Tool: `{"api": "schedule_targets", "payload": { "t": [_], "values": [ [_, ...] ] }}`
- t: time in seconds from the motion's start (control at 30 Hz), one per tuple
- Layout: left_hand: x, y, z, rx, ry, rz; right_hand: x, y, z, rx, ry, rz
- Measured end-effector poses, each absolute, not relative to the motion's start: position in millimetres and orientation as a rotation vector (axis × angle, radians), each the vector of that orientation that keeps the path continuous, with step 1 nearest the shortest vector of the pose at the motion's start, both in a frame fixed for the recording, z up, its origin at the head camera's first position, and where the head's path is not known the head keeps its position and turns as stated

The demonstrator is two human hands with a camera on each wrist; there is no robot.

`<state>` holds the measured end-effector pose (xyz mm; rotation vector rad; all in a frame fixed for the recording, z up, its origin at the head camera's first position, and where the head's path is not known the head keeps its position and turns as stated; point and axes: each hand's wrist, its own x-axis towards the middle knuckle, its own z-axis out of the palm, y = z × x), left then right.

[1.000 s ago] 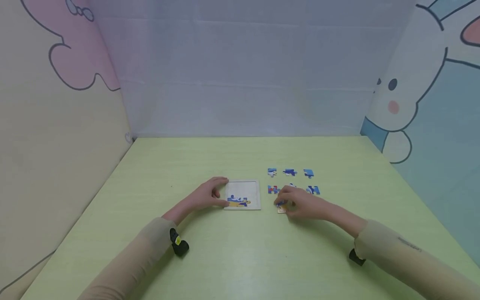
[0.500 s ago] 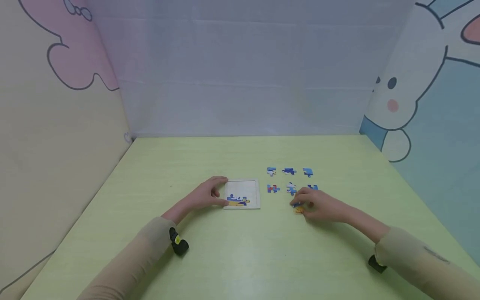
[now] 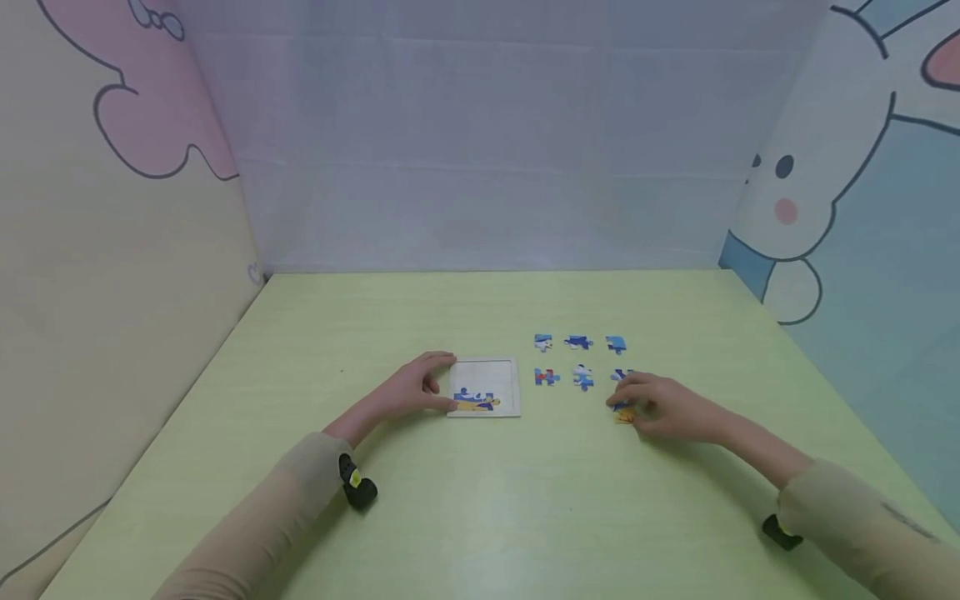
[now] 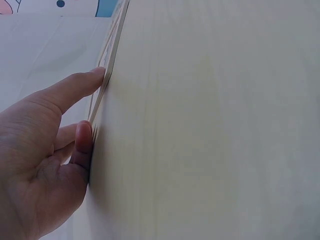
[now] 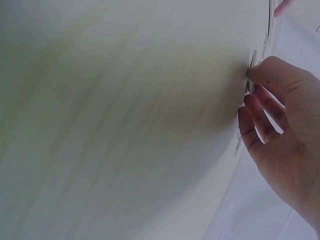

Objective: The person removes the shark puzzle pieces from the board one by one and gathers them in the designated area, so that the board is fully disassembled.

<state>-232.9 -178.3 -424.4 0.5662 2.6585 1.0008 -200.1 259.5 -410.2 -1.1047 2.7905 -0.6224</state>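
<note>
A square puzzle tray (image 3: 485, 373) lies mid-table, its near-left part filled with joined blue, white and yellow pieces (image 3: 476, 402). My left hand (image 3: 408, 388) holds the tray's left edge, thumb at the near corner and a forefinger at the far one. Seen from the left wrist, that hand (image 4: 45, 135) has thumb and finger against the thin edge. My right hand (image 3: 675, 408) pinches a yellow-and-blue puzzle piece (image 3: 624, 418) right of the tray, mostly covered by the fingers. In the right wrist view the right hand (image 5: 290, 110) has its fingertips down at the tabletop.
Loose puzzle pieces stand in two rows right of the tray: a far row with a dark blue piece (image 3: 578, 342), and a nearer row with a red-and-blue piece (image 3: 547, 377) and a light blue one (image 3: 582, 377). A pale curtain (image 3: 480, 158) hangs behind the table (image 3: 480, 517).
My right hand has slid rightward with the yellow-and-blue puzzle piece, uncovering the middle piece of the nearer row. The left hand stays at the tray.
</note>
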Motion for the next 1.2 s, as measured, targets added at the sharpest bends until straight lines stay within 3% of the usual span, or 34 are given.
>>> {"api": "schedule_targets", "payload": {
  "t": [1.2],
  "values": [
    [-232.4, -176.4, -424.6, 0.566, 2.669, 0.996, -194.1, 280.4, -405.9, -1.067, 2.772, -0.642]
  ]
}}
